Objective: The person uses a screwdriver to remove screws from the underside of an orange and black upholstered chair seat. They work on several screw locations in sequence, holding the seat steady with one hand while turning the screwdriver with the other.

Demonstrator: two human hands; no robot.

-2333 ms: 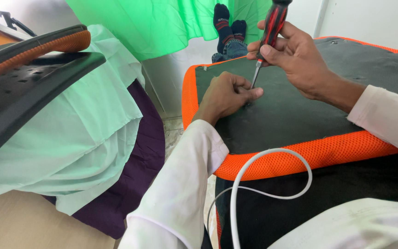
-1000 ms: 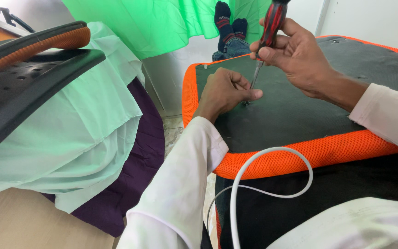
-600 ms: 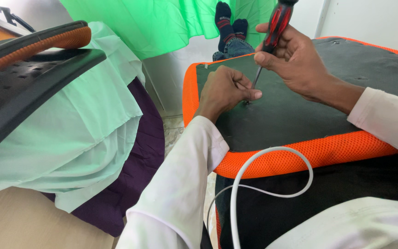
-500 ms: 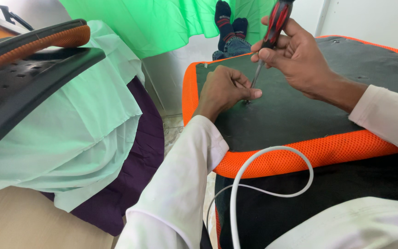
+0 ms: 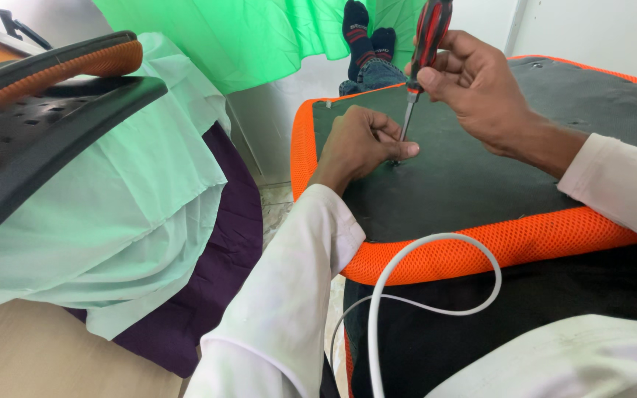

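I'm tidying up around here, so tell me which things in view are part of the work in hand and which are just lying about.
In use: screwdriver in right hand; left hand steadying its tip; orange-edged seat panel.

Lying about: white cable; pale green cloth; black chair back; another person's socked feet.

We cannot make out what sits under the screwdriver [image 5: 419, 55] tip: our left hand [image 5: 359, 144] covers that spot on the dark seat panel [image 5: 466, 177], and any screw there is too small to tell. The top of the screwdriver's red and black handle is cut off by the upper edge. The seat panel runs out past the right edge, and the white cable [image 5: 407, 287] leaves at the bottom.
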